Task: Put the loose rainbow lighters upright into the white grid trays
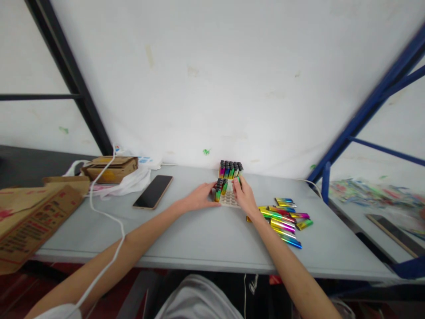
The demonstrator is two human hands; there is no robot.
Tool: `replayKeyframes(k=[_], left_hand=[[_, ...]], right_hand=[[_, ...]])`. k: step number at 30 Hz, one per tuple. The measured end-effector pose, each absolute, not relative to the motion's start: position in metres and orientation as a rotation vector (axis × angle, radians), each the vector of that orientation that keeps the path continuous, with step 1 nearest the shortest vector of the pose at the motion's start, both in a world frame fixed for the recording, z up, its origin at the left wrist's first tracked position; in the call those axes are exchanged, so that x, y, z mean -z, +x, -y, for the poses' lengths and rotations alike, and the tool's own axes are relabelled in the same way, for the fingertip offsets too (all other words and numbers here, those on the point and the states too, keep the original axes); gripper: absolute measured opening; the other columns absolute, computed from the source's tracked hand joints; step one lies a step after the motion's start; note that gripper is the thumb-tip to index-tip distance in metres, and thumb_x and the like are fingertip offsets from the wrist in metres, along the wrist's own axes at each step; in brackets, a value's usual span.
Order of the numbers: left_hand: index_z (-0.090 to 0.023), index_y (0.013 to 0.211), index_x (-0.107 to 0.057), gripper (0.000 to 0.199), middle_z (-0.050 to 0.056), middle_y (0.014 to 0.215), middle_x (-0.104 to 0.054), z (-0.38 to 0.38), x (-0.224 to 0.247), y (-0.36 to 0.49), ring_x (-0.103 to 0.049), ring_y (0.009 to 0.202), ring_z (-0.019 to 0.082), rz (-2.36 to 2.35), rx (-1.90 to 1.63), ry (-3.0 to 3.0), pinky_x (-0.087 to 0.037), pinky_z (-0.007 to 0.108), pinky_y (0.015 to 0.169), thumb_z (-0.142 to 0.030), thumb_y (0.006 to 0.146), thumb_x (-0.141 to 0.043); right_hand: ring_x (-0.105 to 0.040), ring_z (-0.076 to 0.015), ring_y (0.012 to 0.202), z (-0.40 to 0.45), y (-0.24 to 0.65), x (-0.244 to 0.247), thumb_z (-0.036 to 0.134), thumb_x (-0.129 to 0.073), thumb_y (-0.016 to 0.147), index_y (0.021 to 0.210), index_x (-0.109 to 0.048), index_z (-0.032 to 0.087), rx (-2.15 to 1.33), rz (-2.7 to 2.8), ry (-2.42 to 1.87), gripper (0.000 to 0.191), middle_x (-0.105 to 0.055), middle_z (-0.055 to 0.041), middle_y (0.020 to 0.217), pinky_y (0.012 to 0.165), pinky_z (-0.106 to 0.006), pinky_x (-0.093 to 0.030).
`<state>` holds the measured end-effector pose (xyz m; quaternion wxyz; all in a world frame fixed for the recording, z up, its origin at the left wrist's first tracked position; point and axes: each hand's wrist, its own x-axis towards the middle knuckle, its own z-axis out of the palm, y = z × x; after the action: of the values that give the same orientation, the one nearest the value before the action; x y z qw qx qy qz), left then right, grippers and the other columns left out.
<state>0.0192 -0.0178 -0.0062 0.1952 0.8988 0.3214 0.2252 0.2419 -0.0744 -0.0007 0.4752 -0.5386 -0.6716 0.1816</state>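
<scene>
A white tray with small cells (230,199) lies on the grey table. Several upright lighters with black tops (219,189) fill its left side. My left hand (202,196) rests against that side, thumb and fingers spread around the tray's edge. Over the right part of the tray, my right hand (244,194) pinches a green lighter (237,179). Behind the tray stands a full block of upright lighters (230,169). To the right of my right hand, a loose pile of shiny multicoloured lighters (282,221) lies flat.
A phone (153,192) lies to the left on the table (199,248). Further left are a small cardboard box (111,169), a plastic bag and a larger open carton (36,217). A white cable crosses my left arm. Blue frame bars (358,115) stand at the right.
</scene>
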Motion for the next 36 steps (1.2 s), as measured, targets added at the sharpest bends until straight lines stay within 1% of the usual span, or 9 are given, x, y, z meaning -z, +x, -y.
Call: replayKeyframes(k=[4,8,11,15,19,27,30,33,36], left_hand=[[-0.016,0.141,-0.057,0.079,0.012,0.116,-0.074,0.017,0.008,0.02,-0.068,0.105,0.034,-0.898,-0.638,2.52,-0.053,0.043,0.098,-0.056,0.078,-0.085],[-0.015,0.141,-0.057,0.08,0.013,0.116,-0.074,0.017,0.008,0.02,-0.068,0.107,0.034,-0.913,-0.637,2.529,-0.053,0.043,0.098,-0.055,0.078,-0.085],[-0.013,0.142,-0.056,0.081,0.013,0.116,-0.074,0.017,0.007,0.02,-0.068,0.106,0.034,-0.902,-0.633,2.533,-0.052,0.042,0.098,-0.056,0.079,-0.085],[-0.014,0.141,-0.057,0.08,0.013,0.115,-0.074,0.017,0.008,0.02,-0.068,0.108,0.034,-0.893,-0.639,2.532,-0.053,0.042,0.097,-0.056,0.079,-0.085],[-0.015,0.141,-0.058,0.08,0.013,0.116,-0.074,0.017,0.007,0.02,-0.068,0.108,0.035,-0.92,-0.624,2.531,-0.053,0.042,0.097,-0.056,0.078,-0.085],[-0.015,0.144,-0.055,0.082,0.013,0.119,-0.073,0.015,0.009,0.019,-0.067,0.11,0.034,-0.897,-0.629,2.528,-0.051,0.043,0.1,-0.057,0.08,-0.083],[-0.015,0.144,-0.055,0.081,0.013,0.118,-0.073,0.015,0.009,0.019,-0.067,0.109,0.035,-0.896,-0.632,2.529,-0.052,0.043,0.099,-0.056,0.079,-0.084],[-0.016,0.144,-0.055,0.08,0.013,0.118,-0.073,0.017,0.008,0.019,-0.068,0.11,0.035,-0.897,-0.625,2.536,-0.053,0.043,0.098,-0.054,0.08,-0.084],[-0.015,0.144,-0.055,0.079,0.014,0.119,-0.073,0.017,0.008,0.019,-0.067,0.111,0.036,-0.91,-0.618,2.544,-0.053,0.043,0.097,-0.053,0.08,-0.084]], right_hand=[[-0.062,-0.0247,0.087,0.078,0.243,-0.003,0.066,-0.036,0.106,0.088,-0.059,0.024,-0.209,1.78,-1.304,0.051,-0.065,-0.0091,0.091,0.074,-0.034,-0.051],[-0.056,-0.0217,0.068,0.079,0.245,-0.003,0.062,-0.038,0.108,0.076,-0.049,0.026,-0.165,1.952,-1.364,0.05,-0.06,-0.0037,0.071,0.071,-0.034,-0.046],[-0.057,-0.0217,0.067,0.076,0.247,-0.001,0.063,-0.037,0.108,0.077,-0.049,0.026,-0.124,1.915,-1.377,0.05,-0.062,-0.0042,0.072,0.07,-0.034,-0.045],[-0.061,-0.0232,0.071,0.071,0.246,0.005,0.063,-0.036,0.109,0.084,-0.056,0.024,-0.134,1.95,-1.368,0.05,-0.067,-0.0061,0.077,0.071,-0.034,-0.047],[-0.066,-0.0252,0.083,0.068,0.245,0.008,0.055,-0.04,0.11,0.094,-0.063,0.022,-0.118,2.038,-1.318,0.043,-0.072,-0.0092,0.089,0.08,-0.036,-0.051],[-0.069,-0.028,0.092,0.076,0.24,0.001,0.039,-0.052,0.109,0.108,-0.065,0.02,0.057,2.159,-1.486,0.023,-0.073,-0.0131,0.1,0.081,-0.036,-0.051],[-0.069,-0.0295,0.097,0.082,0.239,-0.006,0.036,-0.059,0.106,0.107,-0.067,0.018,0.129,2.182,-1.558,0.019,-0.073,-0.0153,0.104,0.084,-0.037,-0.051],[-0.068,-0.0256,0.089,0.086,0.252,-0.019,0.039,-0.063,0.104,0.113,-0.067,0.019,0.036,2.177,-1.511,0.022,-0.073,-0.0107,0.1,0.083,-0.036,-0.051],[-0.067,-0.0231,0.082,0.096,0.281,-0.04,0.045,-0.052,0.108,0.118,-0.067,0.02,-0.035,2.053,-1.488,0.03,-0.071,-0.0065,0.09,0.085,-0.036,-0.052]])
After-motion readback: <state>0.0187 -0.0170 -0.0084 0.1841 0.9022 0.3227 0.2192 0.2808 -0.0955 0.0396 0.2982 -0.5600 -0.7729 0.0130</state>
